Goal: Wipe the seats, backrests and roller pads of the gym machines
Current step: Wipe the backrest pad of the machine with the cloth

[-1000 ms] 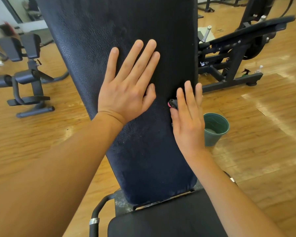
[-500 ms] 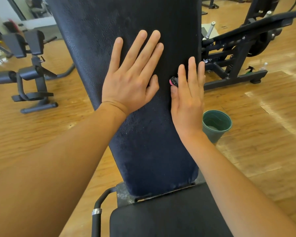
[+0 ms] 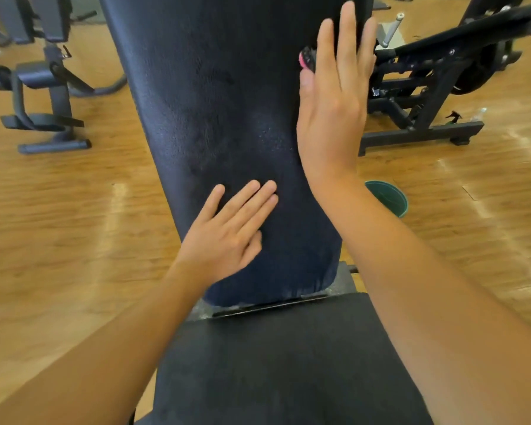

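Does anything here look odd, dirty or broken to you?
Nothing looks broken or spilled. The backrest carries pale speckles mid-pad, beside the right hand, which could be dust or droplets. The metal plate under the pad's lower edge looks grey and grimy.

One wide-angle view, worn on the head, looks forward and steeply down, close over the seat [image 3: 288, 363] and facing the dark backrest [image 3: 227, 102] that fills the centre. The left hand [image 3: 224, 237] and right hand [image 3: 331, 118] reach in from the lower edge; wooden floor [image 3: 74, 225] bends away at both sides.
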Demonstrator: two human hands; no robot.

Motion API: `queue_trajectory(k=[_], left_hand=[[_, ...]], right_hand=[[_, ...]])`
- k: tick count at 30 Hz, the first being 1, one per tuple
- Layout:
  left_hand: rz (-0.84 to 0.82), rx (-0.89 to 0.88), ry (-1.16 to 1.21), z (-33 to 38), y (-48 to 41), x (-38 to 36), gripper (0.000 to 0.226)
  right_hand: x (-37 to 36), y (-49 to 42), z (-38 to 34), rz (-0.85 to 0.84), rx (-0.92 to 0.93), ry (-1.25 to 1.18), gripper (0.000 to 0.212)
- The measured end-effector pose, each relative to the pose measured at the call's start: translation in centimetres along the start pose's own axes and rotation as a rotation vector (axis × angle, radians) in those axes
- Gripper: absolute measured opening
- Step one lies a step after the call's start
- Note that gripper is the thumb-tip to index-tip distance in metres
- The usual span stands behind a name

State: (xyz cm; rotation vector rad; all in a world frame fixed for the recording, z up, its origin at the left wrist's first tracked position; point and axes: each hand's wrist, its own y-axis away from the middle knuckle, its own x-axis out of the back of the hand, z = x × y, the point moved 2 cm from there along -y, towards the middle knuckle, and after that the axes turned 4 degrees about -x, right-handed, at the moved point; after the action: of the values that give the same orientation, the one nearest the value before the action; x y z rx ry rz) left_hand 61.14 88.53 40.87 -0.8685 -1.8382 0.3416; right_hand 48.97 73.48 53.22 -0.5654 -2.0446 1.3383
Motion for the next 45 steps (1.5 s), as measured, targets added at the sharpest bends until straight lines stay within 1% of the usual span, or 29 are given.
queue_trajectory(k=[2,5,7,10,12,13,19,22,27,31,35,37,42,45], left_hand=[[0.013,-0.009,-0.105,-0.1,0.1,-1.2,0.064],[0.056,-0.012,-0.116,0.1,0.2,-1.6,0.065],[0.065,-0.017,-0.123,0.0,0.4,-1.7,0.066],[0.08,-0.026,-0.138,-0.2,0.3,-1.8,0.066],[0.095,-0.034,-0.14,-0.1,0.5,-1.8,0.066],[0.096,-0.033,-0.142,-0.1,0.5,-1.8,0.066],[0.099,-0.024,-0.128,-0.1,0.5,-1.7,0.066],[0.099,-0.024,-0.129,-0.1,0.4,-1.7,0.066],[0.112,-0.032,-0.133,0.0,0.4,-1.8,0.064],[0.124,-0.035,-0.132,0.0,0.6,-1.9,0.065],[0.129,-0.031,-0.131,-0.1,0.7,-1.9,0.064],[0.127,-0.033,-0.126,0.0,0.6,-1.9,0.064],[0.125,-0.036,-0.116,0.1,0.7,-1.9,0.064],[0.13,-0.04,-0.12,0.2,0.8,-2.0,0.064]], right_hand=[[0.0,0.2,0.2,0.029,0.011,-0.006,0.04],[0.2,0.3,0.2,0.027,0.018,-0.04,0.039],[1.0,2.6,0.2,-0.04,-0.017,-0.048,0.04],[2.5,9.9,1.3,-0.186,-0.057,-0.045,0.041],[3.2,13.9,2.0,-0.282,-0.051,-0.022,0.043],[3.3,14.6,2.4,-0.295,-0.043,-0.02,0.043],[2.7,12.1,1.6,-0.238,-0.065,-0.082,0.043],[2.9,13.3,2.2,-0.26,-0.061,-0.084,0.042],[3.6,17.7,3.0,-0.348,-0.088,-0.052,0.045],[3.4,16.5,2.7,-0.308,-0.085,-0.062,0.043],[3.0,16.2,2.3,-0.294,-0.139,-0.09,0.044],[3.3,17.8,2.7,-0.309,-0.133,-0.088,0.044],[4.5,23.1,3.9,-0.437,-0.133,-0.022,0.045],[4.2,22.4,3.8,-0.4,-0.149,-0.031,0.044]])
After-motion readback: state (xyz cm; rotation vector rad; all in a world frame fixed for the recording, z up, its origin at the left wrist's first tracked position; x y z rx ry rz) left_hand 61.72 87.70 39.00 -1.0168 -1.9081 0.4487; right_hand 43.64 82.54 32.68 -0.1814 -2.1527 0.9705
